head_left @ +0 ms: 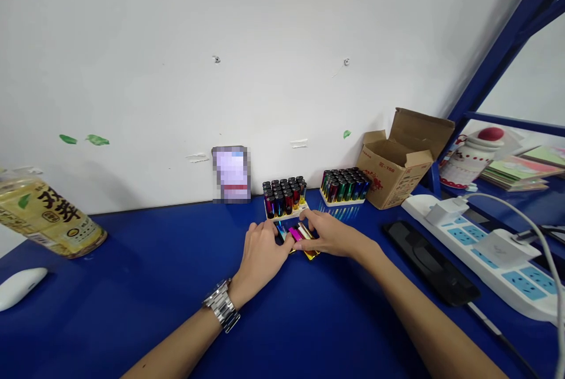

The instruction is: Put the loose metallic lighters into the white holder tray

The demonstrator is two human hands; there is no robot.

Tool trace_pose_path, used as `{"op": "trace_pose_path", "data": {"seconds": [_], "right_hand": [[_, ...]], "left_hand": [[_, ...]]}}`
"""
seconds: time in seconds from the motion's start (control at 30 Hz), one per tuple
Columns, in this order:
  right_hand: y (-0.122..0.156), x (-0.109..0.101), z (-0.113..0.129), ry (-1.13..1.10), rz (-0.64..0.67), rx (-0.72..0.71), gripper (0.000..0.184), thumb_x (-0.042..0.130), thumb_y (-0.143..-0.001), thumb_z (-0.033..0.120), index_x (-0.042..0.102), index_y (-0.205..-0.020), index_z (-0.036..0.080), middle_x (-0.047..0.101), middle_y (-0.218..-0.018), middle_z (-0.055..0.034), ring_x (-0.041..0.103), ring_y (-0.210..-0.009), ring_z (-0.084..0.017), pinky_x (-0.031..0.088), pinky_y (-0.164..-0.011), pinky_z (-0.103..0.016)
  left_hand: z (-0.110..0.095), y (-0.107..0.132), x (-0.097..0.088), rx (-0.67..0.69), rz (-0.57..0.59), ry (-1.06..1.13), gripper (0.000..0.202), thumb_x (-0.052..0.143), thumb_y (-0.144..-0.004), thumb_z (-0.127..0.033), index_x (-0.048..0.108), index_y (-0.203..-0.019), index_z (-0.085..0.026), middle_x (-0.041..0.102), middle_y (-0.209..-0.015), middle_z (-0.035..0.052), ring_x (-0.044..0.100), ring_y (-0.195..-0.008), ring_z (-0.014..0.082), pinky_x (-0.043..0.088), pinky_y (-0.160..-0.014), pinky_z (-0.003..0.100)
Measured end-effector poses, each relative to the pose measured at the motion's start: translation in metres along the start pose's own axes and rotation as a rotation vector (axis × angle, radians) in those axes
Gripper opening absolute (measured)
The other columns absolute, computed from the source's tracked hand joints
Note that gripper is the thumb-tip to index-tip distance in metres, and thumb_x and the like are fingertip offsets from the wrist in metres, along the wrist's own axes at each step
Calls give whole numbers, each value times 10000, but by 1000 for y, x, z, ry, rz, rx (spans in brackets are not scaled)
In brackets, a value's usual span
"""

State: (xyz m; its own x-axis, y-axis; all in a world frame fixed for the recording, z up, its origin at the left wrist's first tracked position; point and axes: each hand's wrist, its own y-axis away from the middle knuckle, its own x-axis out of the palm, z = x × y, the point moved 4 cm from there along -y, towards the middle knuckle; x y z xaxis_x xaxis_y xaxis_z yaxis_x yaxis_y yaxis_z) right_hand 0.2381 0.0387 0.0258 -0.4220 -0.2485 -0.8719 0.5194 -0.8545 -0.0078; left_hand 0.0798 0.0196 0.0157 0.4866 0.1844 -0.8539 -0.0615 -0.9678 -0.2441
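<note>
Several shiny metallic objects that look like lighters (296, 236) lie side by side on the blue table, in magenta, gold and dark tones. My left hand (266, 249), with a steel watch at the wrist, curls over their left end, thumb against them. From the right, my right hand (329, 233) closes on the same group with thumb and fingers. The fingers partly hide these pieces. Just behind my hands stands a pale tray (288, 216) packed with upright black-ended lighters (282, 198). A second full tray (343, 202) sits farther right by the wall.
An open cardboard box (391, 176) stands at the back right. Beside it run a white power strip (481, 255) with chargers and a black phone-like device (428, 261). A blurred-out screen (232, 173) leans on the wall. A drink bottle (48, 214) and white mouse (21, 288) are left.
</note>
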Motion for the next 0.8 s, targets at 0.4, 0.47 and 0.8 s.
{"op": "trace_pose_path", "data": {"seconds": [0.4,0.47,0.8], "right_hand": [[-3,1,-7,262,-56,137,143,556,-778,264,531,-867,155,581,-789,-56,534,-715,-191,283,-575,-255],[-6,3,-8,220,-108,92,134,538,-767,227,505,-879,160,569,-819,-51,522,-728,-183,308,-609,-258],[-10,7,-12,-523,-445,-2,185,358,-888,270,420,-1053,213,512,-646,56,500,-554,-131,386,-585,-250]], "left_hand": [[3,0,0,30,31,204,84,396,-839,-266,351,-775,-235,521,-666,-17,517,-601,183,349,-589,295],[6,1,-1,6,15,343,66,377,-868,-283,334,-867,-235,527,-682,-37,495,-538,152,336,-554,273],[9,-2,-2,-16,54,625,172,414,-873,-347,472,-963,-212,610,-801,2,579,-689,153,415,-622,272]]}}
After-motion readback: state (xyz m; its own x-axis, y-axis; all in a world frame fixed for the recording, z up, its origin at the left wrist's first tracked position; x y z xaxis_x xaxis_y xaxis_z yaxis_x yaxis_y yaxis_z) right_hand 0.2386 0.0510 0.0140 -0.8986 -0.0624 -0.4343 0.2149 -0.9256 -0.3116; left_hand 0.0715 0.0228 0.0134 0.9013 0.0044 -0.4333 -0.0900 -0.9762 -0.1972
